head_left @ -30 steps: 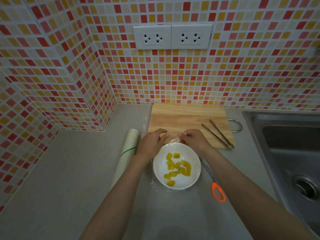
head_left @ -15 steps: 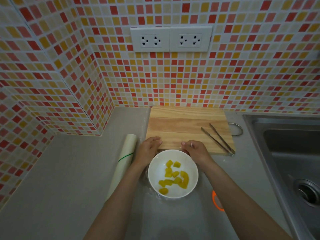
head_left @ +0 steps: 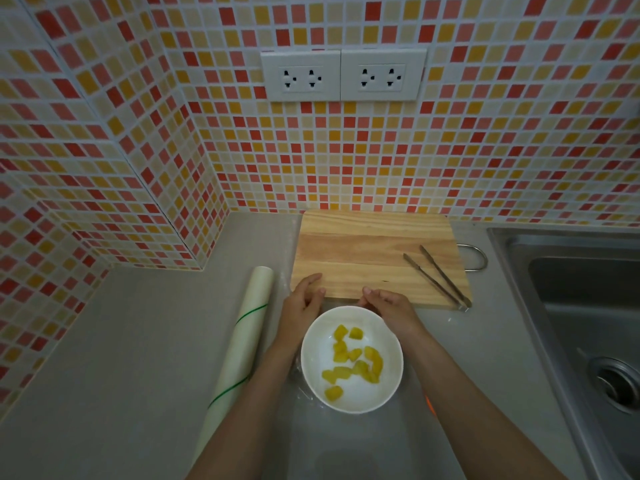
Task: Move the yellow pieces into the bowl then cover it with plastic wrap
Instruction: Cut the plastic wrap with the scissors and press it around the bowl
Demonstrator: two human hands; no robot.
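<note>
A white bowl [head_left: 351,396] sits on the grey counter and holds several yellow pieces [head_left: 353,363]. A clear sheet of plastic wrap [head_left: 301,379] lies under and around the bowl, crinkled at its left side. My left hand [head_left: 303,303] rests at the bowl's far left rim, fingers curled on the wrap's edge. My right hand [head_left: 388,306] is at the far right rim, fingers pinched low against the wrap. Left of the bowl lies the plastic wrap roll [head_left: 242,344].
A wooden cutting board [head_left: 374,251] lies behind the bowl with metal tongs [head_left: 438,277] on its right part. Orange scissors [head_left: 429,403] peek out under my right forearm. A steel sink [head_left: 581,306] is on the right. Tiled walls close the back and left.
Both hands have dropped from above the bowl's far rim, where they pulled wrap, down to the counter beside the rim. The view has tilted up, so the bowl appears lower.
</note>
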